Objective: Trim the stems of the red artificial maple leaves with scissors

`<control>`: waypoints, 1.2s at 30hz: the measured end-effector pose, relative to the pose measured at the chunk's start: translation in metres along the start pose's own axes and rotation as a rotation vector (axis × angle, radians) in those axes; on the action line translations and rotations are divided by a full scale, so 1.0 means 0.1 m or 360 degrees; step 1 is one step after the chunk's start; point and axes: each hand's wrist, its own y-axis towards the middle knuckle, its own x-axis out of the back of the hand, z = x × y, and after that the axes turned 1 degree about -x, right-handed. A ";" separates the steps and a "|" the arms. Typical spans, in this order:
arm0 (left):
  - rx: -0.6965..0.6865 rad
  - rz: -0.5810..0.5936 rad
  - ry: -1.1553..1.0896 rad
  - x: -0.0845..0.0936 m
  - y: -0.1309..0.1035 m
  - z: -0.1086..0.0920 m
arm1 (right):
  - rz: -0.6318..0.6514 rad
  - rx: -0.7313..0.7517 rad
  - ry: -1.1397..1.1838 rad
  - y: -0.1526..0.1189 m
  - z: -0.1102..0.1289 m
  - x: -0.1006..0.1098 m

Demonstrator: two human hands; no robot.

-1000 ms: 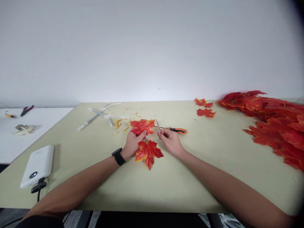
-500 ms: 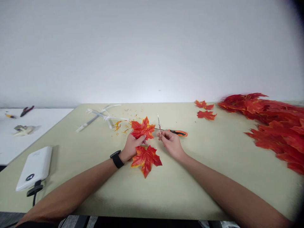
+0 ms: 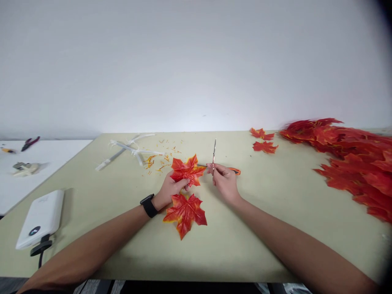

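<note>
My left hand [image 3: 169, 190], a black watch on its wrist, pinches a red and yellow artificial maple leaf [image 3: 187, 168] with the thumb on top. A second maple leaf [image 3: 186, 213] hangs or lies just below that hand; whether the fingers also hold it I cannot tell. In my right hand [image 3: 226, 184] is a slim pair of metal scissors [image 3: 214, 153], blades pointing up, slightly right of the held leaf. Behind the right hand lies a tool with an orange and black handle [image 3: 235, 171] and a thin dark shaft, partly covered by the fingers.
Orange-yellow scraps [image 3: 150, 162] are scattered beside translucent plastic strips [image 3: 118, 153] tied together. Two leaves [image 3: 265, 147] lie at the back right, near a large heap of red leaves [image 3: 361, 163]. A white power bank [image 3: 43, 218] with a cable is at left; pliers [image 3: 30, 143] lie beyond.
My right hand has moved the scissors right and slightly up, away from the held leaf. That leaf has shifted a little right and down and turned slightly. The lower leaf has tilted.
</note>
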 end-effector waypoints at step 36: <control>-0.0158 0.0050 -0.0072 0.03 0.01 0.06 | 0.0437 0.0254 0.0016 -0.11 -0.13 -0.07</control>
